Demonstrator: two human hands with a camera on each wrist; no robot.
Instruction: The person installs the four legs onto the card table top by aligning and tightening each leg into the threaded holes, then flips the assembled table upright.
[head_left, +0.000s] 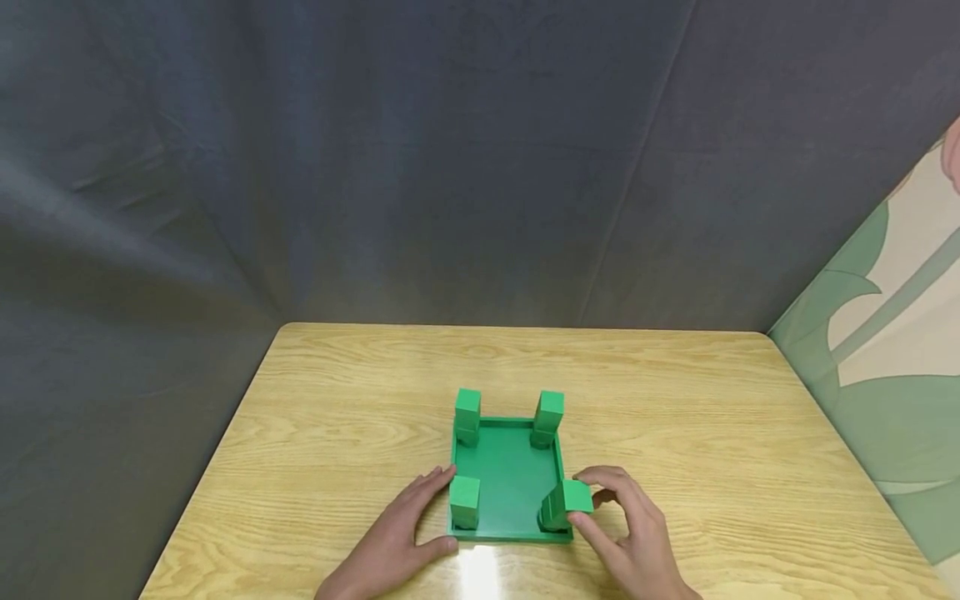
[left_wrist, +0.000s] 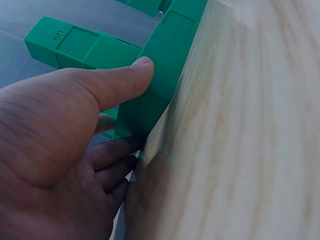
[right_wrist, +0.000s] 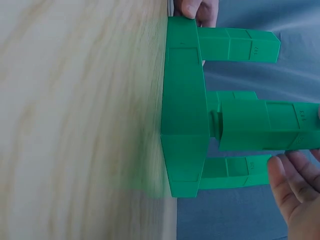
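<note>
A shallow green square tray (head_left: 510,483) lies on the table with an upright green block post at each corner. With thumb and fingers my right hand (head_left: 633,533) pinches the top of the near right post (head_left: 576,497), which leans outward. In the right wrist view, this post (right_wrist: 260,124) shows a narrow neck between it and the tray's rim. My left hand (head_left: 397,533) touches the tray's near left corner, beside the near left post (head_left: 465,502). The left wrist view shows its extended thumb (left_wrist: 125,82) pressing the tray's side wall (left_wrist: 165,55).
The far left post (head_left: 468,412) and far right post (head_left: 550,417) stand at the tray's back corners. Wood-grain table (head_left: 337,392) surrounds the tray. A dark curtain (head_left: 450,167) hangs behind the table, and a leaf-patterned cloth (head_left: 900,358) hangs at the right.
</note>
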